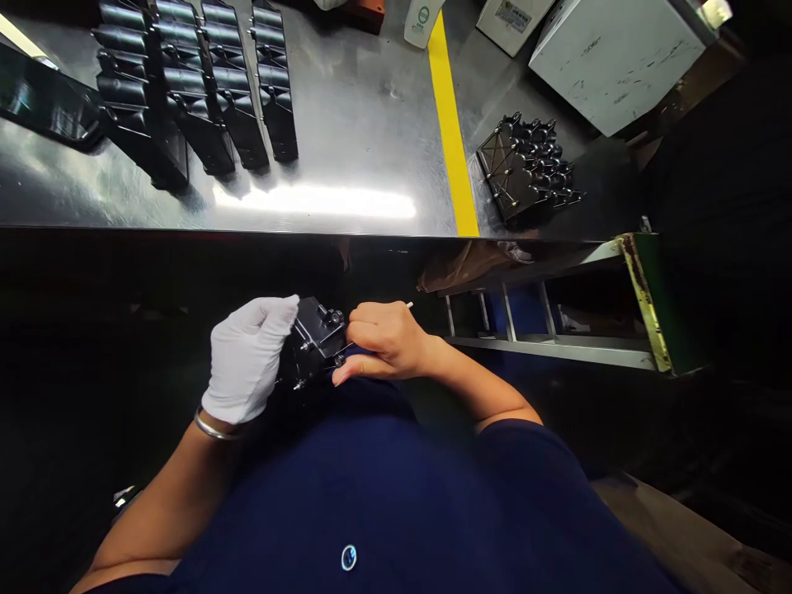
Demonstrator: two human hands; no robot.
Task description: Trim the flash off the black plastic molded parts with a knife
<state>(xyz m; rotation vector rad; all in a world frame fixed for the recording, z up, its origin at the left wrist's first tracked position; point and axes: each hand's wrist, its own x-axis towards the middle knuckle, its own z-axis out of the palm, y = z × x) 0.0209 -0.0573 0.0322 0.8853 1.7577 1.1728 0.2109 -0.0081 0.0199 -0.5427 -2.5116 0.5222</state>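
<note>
Slim white rod (pixel 409 305): partly hidden by bare right fingers (pixel 366 333). Flat, glossy black panel (pixel 46 95): cut off at left edge.

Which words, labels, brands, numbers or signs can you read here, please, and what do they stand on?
No text can be read.
White container: round green logo, any lettering too small to read.
Small box: printed label, too blurred to read.
Black part in the left hand: no lettering visible.
</note>
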